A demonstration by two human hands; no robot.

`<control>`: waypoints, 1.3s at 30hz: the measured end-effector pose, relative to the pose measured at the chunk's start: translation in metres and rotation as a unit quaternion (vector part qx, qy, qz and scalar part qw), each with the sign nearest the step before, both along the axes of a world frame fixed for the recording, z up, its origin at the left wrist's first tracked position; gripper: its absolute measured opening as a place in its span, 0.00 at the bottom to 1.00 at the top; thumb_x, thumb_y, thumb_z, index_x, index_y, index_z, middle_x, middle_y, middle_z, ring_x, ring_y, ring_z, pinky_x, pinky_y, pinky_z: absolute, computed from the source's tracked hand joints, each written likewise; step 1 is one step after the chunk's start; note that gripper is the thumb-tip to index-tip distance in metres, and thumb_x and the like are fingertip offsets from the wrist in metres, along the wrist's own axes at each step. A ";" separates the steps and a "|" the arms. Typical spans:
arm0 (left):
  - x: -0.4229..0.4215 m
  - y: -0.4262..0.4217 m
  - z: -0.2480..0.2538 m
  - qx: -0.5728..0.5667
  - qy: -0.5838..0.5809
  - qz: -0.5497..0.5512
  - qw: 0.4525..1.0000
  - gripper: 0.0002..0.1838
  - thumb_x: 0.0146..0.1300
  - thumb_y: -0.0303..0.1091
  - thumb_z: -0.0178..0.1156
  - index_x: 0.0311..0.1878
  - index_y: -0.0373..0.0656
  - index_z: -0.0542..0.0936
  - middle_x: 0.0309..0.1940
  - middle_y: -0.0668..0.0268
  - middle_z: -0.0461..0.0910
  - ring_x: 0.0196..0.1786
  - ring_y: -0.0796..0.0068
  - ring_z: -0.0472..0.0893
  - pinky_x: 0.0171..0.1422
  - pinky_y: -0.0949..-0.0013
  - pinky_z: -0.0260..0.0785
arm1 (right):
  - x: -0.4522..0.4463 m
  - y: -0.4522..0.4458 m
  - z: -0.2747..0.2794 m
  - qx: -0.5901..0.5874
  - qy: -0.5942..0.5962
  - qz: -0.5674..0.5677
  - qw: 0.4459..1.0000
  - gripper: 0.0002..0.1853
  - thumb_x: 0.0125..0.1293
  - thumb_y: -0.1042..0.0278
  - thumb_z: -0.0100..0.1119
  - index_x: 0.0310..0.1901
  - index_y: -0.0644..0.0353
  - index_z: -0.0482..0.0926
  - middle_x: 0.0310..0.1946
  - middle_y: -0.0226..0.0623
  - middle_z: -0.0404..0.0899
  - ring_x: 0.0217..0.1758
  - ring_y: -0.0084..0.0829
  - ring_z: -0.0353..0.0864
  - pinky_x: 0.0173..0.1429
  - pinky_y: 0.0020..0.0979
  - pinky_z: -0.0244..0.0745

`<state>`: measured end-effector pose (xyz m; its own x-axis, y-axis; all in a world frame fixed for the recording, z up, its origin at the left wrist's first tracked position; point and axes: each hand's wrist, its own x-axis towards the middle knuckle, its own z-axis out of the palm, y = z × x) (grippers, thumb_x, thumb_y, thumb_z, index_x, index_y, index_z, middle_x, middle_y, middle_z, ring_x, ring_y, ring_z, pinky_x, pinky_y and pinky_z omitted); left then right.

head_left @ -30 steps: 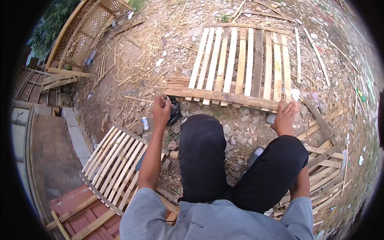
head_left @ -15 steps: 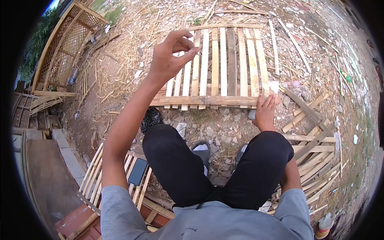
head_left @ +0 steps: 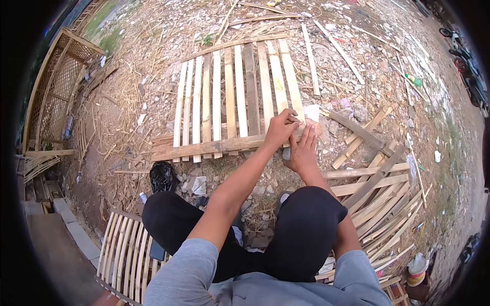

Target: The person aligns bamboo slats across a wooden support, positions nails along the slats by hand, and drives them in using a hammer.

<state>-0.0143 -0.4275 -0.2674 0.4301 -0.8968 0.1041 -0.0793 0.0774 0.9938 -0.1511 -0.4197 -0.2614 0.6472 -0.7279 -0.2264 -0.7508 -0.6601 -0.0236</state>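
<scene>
A slatted wooden panel (head_left: 227, 97) lies on the rubble ground in front of my knees, its light slats running across a near rail (head_left: 204, 149). My left hand (head_left: 280, 127) is over the rail's right end, thumb and fingers pinched together; whatever is between them is too small to make out. Right beside it, my right hand (head_left: 304, 150) rests on the panel's near right corner with its fingers stretched out. The fingertips of both hands are close together. A white scrap (head_left: 312, 112) lies just beyond them.
Loose wooden strips (head_left: 388, 204) are piled at my right, with a bucket (head_left: 416, 269) behind them. Another slatted piece (head_left: 125, 250) carrying a phone (head_left: 157, 251) is at my left. A black plastic bag (head_left: 163, 176) sits near my left knee. A lattice frame (head_left: 58, 92) stands far left.
My left hand has come down from above the panel to its near right corner, beside my right hand. The view has shifted right. My right hand stays at the corner.
</scene>
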 end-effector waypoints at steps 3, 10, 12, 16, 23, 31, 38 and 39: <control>0.003 0.008 0.000 0.009 0.009 -0.028 1.000 0.17 0.61 0.25 0.71 0.51 0.34 0.78 0.36 0.54 0.87 0.40 0.70 0.89 0.45 0.67 0.81 | -0.004 -0.001 -0.001 0.011 -0.016 0.002 1.000 0.68 0.45 0.40 0.78 0.81 0.58 0.46 0.78 0.75 0.33 0.83 0.73 0.28 0.81 0.67 0.38; -0.004 0.011 -0.010 -0.007 -0.115 -0.050 0.992 0.15 0.60 0.26 0.72 0.48 0.34 0.81 0.37 0.57 0.88 0.41 0.71 0.89 0.47 0.69 0.81 | -0.015 -0.002 -0.007 0.033 -0.081 0.020 0.996 0.59 0.46 0.43 0.78 0.79 0.52 0.57 0.79 0.73 0.31 0.84 0.71 0.27 0.82 0.65 0.38; -0.004 0.012 -0.011 -0.024 -0.114 -0.056 0.992 0.14 0.60 0.26 0.72 0.47 0.34 0.81 0.37 0.56 0.88 0.41 0.69 0.89 0.48 0.68 0.81 | -0.023 -0.004 -0.006 0.056 -0.146 0.034 0.987 0.53 0.47 0.45 0.76 0.76 0.50 0.64 0.80 0.71 0.33 0.84 0.70 0.28 0.82 0.65 0.38; -0.007 0.012 -0.012 -0.017 -0.094 -0.060 0.994 0.13 0.61 0.25 0.71 0.48 0.35 0.81 0.37 0.55 0.89 0.43 0.67 0.90 0.48 0.67 0.82 | -0.043 -0.009 -0.007 0.107 -0.252 0.039 0.961 0.36 0.53 0.56 0.73 0.66 0.48 0.77 0.81 0.61 0.44 0.85 0.63 0.36 0.83 0.61 0.39; -0.009 0.011 -0.017 -0.023 -0.077 -0.048 0.996 0.14 0.60 0.26 0.73 0.47 0.37 0.83 0.36 0.56 0.89 0.42 0.69 0.90 0.47 0.68 0.83 | -0.066 0.006 0.005 0.084 -0.486 -0.115 0.862 0.16 0.60 0.80 0.62 0.50 0.60 0.83 0.62 0.48 0.78 0.71 0.50 0.73 0.74 0.43 0.66; -0.008 0.015 0.003 0.005 -0.099 -0.062 0.993 0.13 0.59 0.27 0.74 0.47 0.37 0.86 0.34 0.56 0.89 0.40 0.69 0.91 0.45 0.69 0.82 | -0.092 0.034 -0.006 0.089 -0.526 -0.214 0.818 0.13 0.60 0.83 0.61 0.46 0.63 0.84 0.51 0.45 0.84 0.58 0.40 0.83 0.67 0.37 0.72; -0.009 0.014 -0.007 -0.001 -0.151 -0.082 0.985 0.08 0.59 0.30 0.73 0.41 0.38 0.89 0.33 0.58 0.89 0.35 0.70 0.89 0.41 0.70 0.79 | -0.169 0.144 -0.065 0.150 -0.490 -0.151 0.846 0.13 0.59 0.74 0.66 0.47 0.58 0.83 0.47 0.42 0.84 0.56 0.44 0.82 0.62 0.38 0.74; -0.011 0.016 0.000 0.023 -0.135 -0.076 0.988 0.08 0.59 0.30 0.73 0.40 0.38 0.89 0.33 0.58 0.89 0.33 0.70 0.88 0.41 0.70 0.78 | -0.174 0.157 -0.057 0.146 -0.470 -0.158 0.856 0.13 0.59 0.73 0.66 0.47 0.58 0.83 0.47 0.43 0.84 0.56 0.44 0.81 0.61 0.38 0.74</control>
<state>-0.0252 -0.4120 -0.2672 0.2521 -0.9553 0.1543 -0.3331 0.0640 0.9407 -0.3255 -0.2629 -0.3181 0.4246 -0.9014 0.0847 -0.4497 -0.2912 -0.8444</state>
